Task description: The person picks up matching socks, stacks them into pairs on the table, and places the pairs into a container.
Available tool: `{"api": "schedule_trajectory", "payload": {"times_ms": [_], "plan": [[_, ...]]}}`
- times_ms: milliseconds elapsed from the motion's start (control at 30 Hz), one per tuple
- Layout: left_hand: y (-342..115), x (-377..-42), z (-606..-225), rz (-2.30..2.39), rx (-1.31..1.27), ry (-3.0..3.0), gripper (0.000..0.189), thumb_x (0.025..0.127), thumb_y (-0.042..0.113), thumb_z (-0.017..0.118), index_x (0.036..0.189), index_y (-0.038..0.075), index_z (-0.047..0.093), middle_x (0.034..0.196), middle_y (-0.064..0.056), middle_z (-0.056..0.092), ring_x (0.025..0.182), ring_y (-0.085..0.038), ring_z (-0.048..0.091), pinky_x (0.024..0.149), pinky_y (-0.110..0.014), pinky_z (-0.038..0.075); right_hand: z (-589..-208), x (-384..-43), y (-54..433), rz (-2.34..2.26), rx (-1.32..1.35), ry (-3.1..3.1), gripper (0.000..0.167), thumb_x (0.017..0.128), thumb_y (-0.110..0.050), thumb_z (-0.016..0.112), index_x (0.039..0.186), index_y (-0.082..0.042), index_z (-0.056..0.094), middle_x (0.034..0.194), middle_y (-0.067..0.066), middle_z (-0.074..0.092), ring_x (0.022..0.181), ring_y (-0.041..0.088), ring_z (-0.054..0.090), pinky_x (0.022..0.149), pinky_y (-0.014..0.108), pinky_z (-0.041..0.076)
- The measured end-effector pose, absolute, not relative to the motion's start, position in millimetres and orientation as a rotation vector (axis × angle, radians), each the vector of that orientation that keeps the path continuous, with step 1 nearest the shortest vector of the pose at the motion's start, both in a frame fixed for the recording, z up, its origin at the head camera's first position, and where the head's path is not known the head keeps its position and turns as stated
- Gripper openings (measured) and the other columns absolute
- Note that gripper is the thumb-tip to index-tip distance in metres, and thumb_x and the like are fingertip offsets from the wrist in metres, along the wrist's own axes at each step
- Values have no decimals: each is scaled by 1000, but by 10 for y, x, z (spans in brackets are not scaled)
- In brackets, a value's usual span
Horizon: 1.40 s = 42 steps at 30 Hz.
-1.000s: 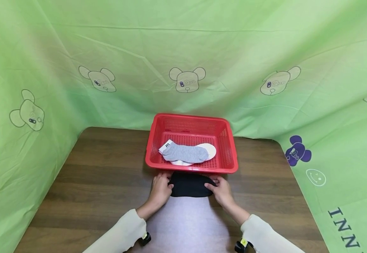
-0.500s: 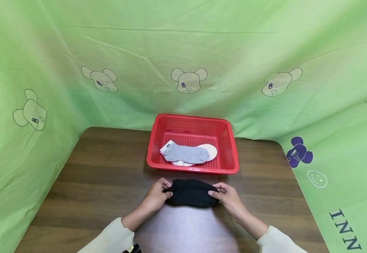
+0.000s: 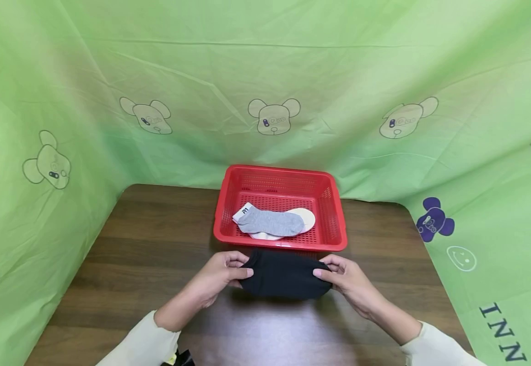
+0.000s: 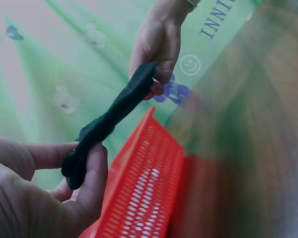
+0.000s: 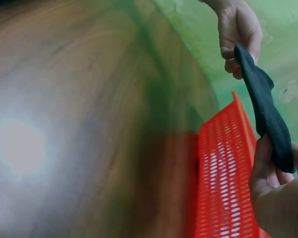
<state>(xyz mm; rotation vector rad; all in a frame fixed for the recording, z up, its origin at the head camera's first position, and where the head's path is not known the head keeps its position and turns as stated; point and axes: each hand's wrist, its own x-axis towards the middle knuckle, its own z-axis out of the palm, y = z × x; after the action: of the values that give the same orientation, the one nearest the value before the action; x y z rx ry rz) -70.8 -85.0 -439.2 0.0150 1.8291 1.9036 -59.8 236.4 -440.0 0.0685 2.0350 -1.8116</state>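
Observation:
A black sock [image 3: 286, 274] is stretched sideways between both hands, just in front of the red basket and off the table. My left hand [image 3: 215, 277] pinches its left end between thumb and fingers. At the other end my right hand [image 3: 352, 284] pinches it the same way. Seen edge-on in the left wrist view, the black sock [image 4: 114, 111] looks thin, perhaps in layers. Inside the red plastic basket [image 3: 279, 244] lies a grey sock [image 3: 272, 223] with a white cuff. A white sock [image 3: 308, 218] is partly hidden beneath it.
The brown wooden table [image 3: 155, 244] spreads around the basket. A green cloth [image 3: 192, 66] with printed bear heads hangs behind it and along both sides. Light glares off the table's surface [image 5: 20, 146] in the right wrist view.
Both hands have lifted the black sock off the table and brought it nearer, shifting slightly right. The basket and the socks inside it keep their places.

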Motion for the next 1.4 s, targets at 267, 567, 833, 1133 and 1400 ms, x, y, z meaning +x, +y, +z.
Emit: {"api": "schedule_trajectory", "payload": {"times_ms": [267,567,833,1133,1400], "plan": [[-892,-857,-4112,1911,39,1930,32,95,2,68,120,-16,60,102,-11,71,76,-9,69,74,-27,61,-4122,-759,2382,-1869,-24,2009,9,96,-11,70,103,-9,64,87,-6,69,81,5,66,73,21,56],[-889,-1177,-3835,1973,-19,2020,31,96,0,65,124,-13,59,100,-9,68,75,-7,64,72,-24,58,-3847,-1150,2301,-2050,-9,1885,9,99,-8,65,108,-8,64,94,-3,75,84,7,73,77,22,59],[-792,-1594,-3817,1945,-160,2146,31,98,7,66,128,-2,65,101,-10,67,76,-11,63,67,-21,55,-3879,-1608,2256,-2195,150,1797,12,99,-7,65,111,-9,62,95,-4,73,84,8,73,82,21,59],[-703,-2001,-4167,1744,-244,2412,27,97,1,64,123,-1,70,113,-20,72,75,-13,63,73,-32,58,-4145,-1936,2142,-2124,246,1911,13,98,-5,65,111,-5,62,92,-4,69,80,5,68,77,19,58],[-626,-2146,-4487,1520,-251,2623,21,92,4,69,111,-1,76,111,-20,74,95,-25,68,78,-29,55,-4429,-2076,2017,-1821,337,2231,25,96,-6,67,117,4,60,92,-3,64,76,7,61,74,22,56]]}}
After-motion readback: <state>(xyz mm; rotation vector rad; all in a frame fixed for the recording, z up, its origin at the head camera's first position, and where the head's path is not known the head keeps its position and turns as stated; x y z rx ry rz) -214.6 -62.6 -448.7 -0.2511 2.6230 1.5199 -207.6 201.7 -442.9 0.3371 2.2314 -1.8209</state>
